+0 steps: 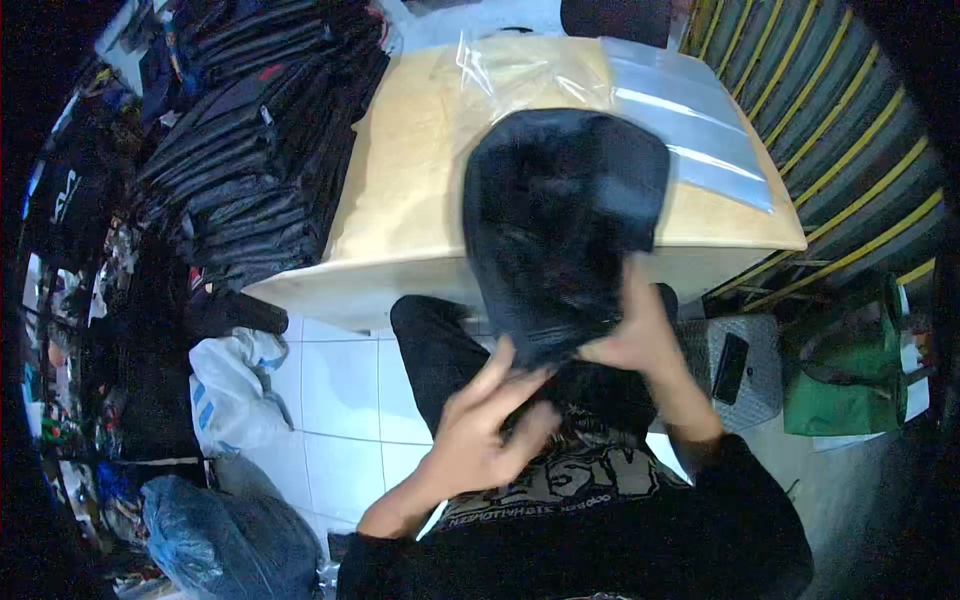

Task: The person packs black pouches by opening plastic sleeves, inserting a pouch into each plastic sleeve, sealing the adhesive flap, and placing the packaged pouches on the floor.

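A black fabric item (565,210), blurred by motion, lies partly on the light wooden table (400,170) and hangs over its front edge towards my lap. My right hand (640,325) grips its lower right side, with the thumb raised along the edge. At its lower left corner my left hand (490,435) touches the fabric with thumb and fingertips; some of its fingers are spread and smeared. Clear plastic film (530,75) lies behind the black item, and a stack of clear plastic sleeves (690,120) is at the table's right.
Folded black items (260,150) are piled left of the table. A white sack (235,390) and a blue plastic bag (230,535) are on the floor at left. To the right are a phone (730,368) on a grey surface, a green bag (840,385) and a yellow-striped shutter (830,130).
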{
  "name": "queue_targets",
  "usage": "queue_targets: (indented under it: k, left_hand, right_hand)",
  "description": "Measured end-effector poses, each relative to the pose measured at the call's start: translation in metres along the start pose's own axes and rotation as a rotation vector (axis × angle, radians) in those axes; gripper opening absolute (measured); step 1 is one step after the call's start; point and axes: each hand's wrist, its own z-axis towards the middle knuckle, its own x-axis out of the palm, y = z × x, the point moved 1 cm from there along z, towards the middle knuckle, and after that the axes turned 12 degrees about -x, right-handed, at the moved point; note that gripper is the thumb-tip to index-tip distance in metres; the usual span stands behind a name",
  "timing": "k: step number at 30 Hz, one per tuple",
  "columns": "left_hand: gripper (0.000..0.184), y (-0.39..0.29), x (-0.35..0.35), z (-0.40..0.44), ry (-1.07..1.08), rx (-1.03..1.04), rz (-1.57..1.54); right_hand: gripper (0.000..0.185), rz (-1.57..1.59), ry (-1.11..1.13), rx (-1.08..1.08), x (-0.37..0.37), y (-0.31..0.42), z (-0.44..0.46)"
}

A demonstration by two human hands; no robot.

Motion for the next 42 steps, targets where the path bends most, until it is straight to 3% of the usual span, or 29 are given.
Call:
queue_targets:
  k: [1, 3, 4, 5, 6, 8, 11, 13, 14, 15, 18, 21, 23, 27, 28, 31, 35, 36, 42]
  left_hand:
    - [0.015, 0.004, -0.002, 0.006, -0.192, 0.029, -0.089]
    - [0.014, 0.032, -0.006, 0.027, -0.493, 0.102, -0.018]
    - [0.019, 0.029, -0.017, 0.055, -0.561, 0.099, 0.22]
    - [0.031, 0.033, -0.02, 0.092, -0.664, 0.21, 0.208]
    - [0.043, 0.034, -0.02, 0.123, -0.67, 0.139, 0.241]
    - [0.049, 0.05, -0.014, 0.176, -0.764, 0.118, 0.601]
    - [0.039, 0.094, -0.005, 0.223, -0.674, 0.252, 0.723]
    - [0.025, 0.095, -0.005, 0.232, -0.688, 0.245, 0.628]
    - [0.019, 0.095, -0.005, 0.234, -0.685, 0.242, 0.585]
    - [0.015, 0.091, -0.008, 0.233, -0.675, 0.255, 0.492]
    - [0.011, 0.079, -0.017, 0.233, -0.625, 0.313, 0.233]
    - [0.01, 0.076, -0.032, 0.228, -0.487, 0.305, 0.126]
    - [0.011, 0.079, -0.043, 0.228, -0.445, 0.298, 0.029]
    - [0.016, 0.076, -0.045, 0.232, -0.375, 0.277, 0.017]
    - [0.016, 0.072, -0.046, 0.234, -0.39, 0.282, 0.015]
    - [0.015, 0.059, -0.043, 0.235, -0.373, 0.353, 0.056]
    - [0.015, 0.054, -0.03, 0.224, -0.373, 0.426, 0.22]
    - [0.015, 0.054, -0.026, 0.222, -0.379, 0.454, 0.262]
    - [0.024, 0.06, -0.013, 0.221, -0.525, 0.528, 0.284]
  right_hand:
    - [0.09, 0.0, 0.009, 0.082, -0.027, -0.02, -0.014]
    - [0.096, -0.028, 0.104, 0.229, -0.08, -0.056, -0.038]
    - [0.099, -0.058, 0.194, 0.29, -0.106, -0.072, -0.047]
    - [0.1, 0.012, 0.193, 0.265, -0.111, -0.066, -0.042]
    - [0.1, 0.084, 0.194, 0.241, -0.116, -0.059, -0.037]
    - [0.101, 0.1, 0.264, 0.2, -0.121, -0.056, -0.025]
    - [0.095, 0.054, 0.419, 0.191, -0.109, -0.019, 0.024]
    - [0.088, -0.038, 0.523, 0.099, -0.103, -0.022, 0.048]
    - [0.086, 0.004, 0.581, 0.166, -0.101, -0.018, 0.06]
    - [0.08, 0.052, 0.585, 0.003, -0.094, -0.031, 0.067]
    - [0.068, 0.107, 0.731, 0.081, -0.079, -0.025, 0.096]
    - [0.066, 0.254, 0.716, 0.128, -0.071, -0.029, 0.115]
    - [0.067, 0.206, 0.683, 0.162, -0.073, -0.034, 0.124]
    - [0.076, -0.23, 0.691, 0.191, -0.072, -0.039, 0.135]
    - [0.074, -0.212, 0.617, 0.003, -0.069, -0.035, 0.133]
    - [0.076, -0.456, 0.857, 0.198, -0.065, -0.019, 0.14]
    - [0.087, -0.565, 0.673, 0.266, -0.063, -0.015, 0.149]
    - [0.098, -0.631, 0.651, 0.277, -0.061, -0.015, 0.15]
    - [0.107, -0.848, 0.671, 0.239, -0.038, 0.0, 0.147]
